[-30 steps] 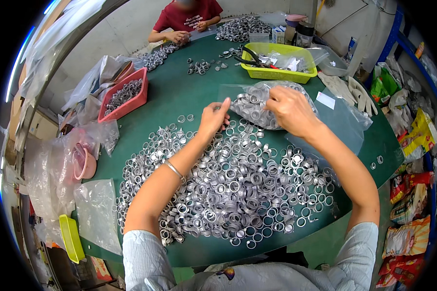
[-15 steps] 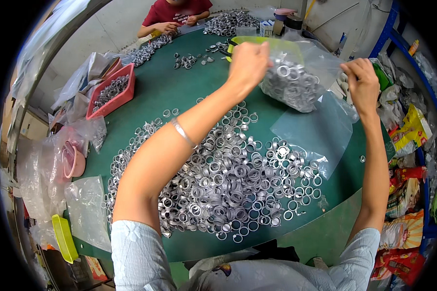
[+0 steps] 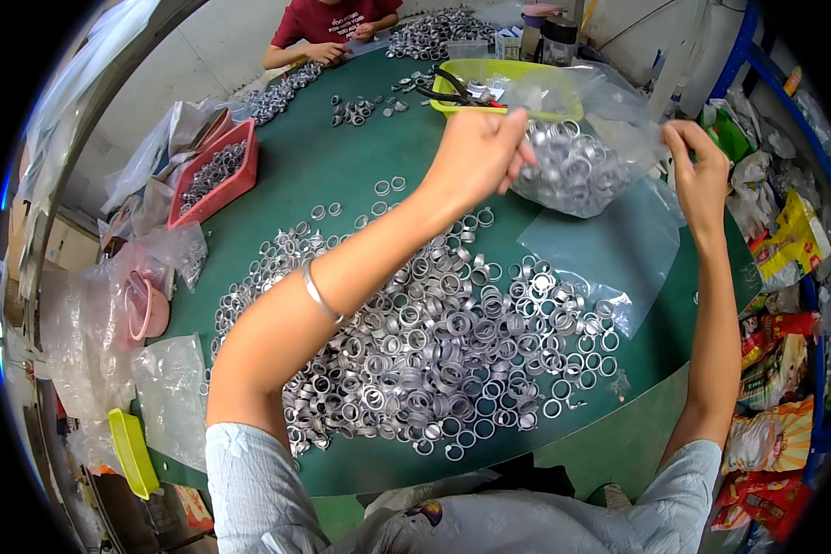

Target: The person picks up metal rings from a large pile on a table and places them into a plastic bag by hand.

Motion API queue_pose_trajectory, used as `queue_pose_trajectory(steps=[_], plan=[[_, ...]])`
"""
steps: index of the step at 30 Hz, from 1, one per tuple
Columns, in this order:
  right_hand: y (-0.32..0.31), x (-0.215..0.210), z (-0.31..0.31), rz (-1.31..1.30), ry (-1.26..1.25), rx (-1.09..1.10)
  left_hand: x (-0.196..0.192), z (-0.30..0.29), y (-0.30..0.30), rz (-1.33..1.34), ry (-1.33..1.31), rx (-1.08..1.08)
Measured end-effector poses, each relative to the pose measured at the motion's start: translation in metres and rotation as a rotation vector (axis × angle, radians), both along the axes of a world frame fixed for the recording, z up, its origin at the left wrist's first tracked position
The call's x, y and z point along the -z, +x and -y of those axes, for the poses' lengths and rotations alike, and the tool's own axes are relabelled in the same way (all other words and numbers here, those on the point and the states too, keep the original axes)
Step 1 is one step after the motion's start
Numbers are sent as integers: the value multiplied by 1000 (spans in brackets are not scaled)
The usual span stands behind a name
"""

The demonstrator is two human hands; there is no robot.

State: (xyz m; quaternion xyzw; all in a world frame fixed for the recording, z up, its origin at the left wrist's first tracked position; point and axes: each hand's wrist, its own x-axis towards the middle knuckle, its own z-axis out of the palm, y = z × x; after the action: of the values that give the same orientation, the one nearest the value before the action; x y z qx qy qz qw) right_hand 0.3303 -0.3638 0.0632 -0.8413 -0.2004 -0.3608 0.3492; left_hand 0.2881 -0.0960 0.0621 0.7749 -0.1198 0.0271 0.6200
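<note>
A clear plastic bag full of grey metal rings rests at the far right of the green table. My right hand pinches the bag's upper right edge between thumb and fingers. Beside the bag's left side is my left hand, its fingers partly curled and blurred; whether they still grip the plastic cannot be made out. A large spread of loose grey metal rings covers the near middle of the table, partly behind my left forearm. Under and in front of the filled bag lies a flat clear plastic bag.
Behind the filled bag stands a yellow-green basket with black-handled pliers. A red bin of rings and a pink cup are at the left. Across the table, a person in a dark red shirt handles small parts.
My left hand has come down and its fist has loosened beside the bag. The filled bag has shifted slightly right and settled, while my right hand keeps its pinch.
</note>
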Motion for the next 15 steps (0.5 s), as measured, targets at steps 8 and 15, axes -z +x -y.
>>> queue_pose_trajectory(steps=[8,15], plan=[[-59,34,-35,137,-104,-177,38,-69,-39,-360,212,470],[-88,42,-41,81,-163,-230,123,-139,-15,165,804,-85]])
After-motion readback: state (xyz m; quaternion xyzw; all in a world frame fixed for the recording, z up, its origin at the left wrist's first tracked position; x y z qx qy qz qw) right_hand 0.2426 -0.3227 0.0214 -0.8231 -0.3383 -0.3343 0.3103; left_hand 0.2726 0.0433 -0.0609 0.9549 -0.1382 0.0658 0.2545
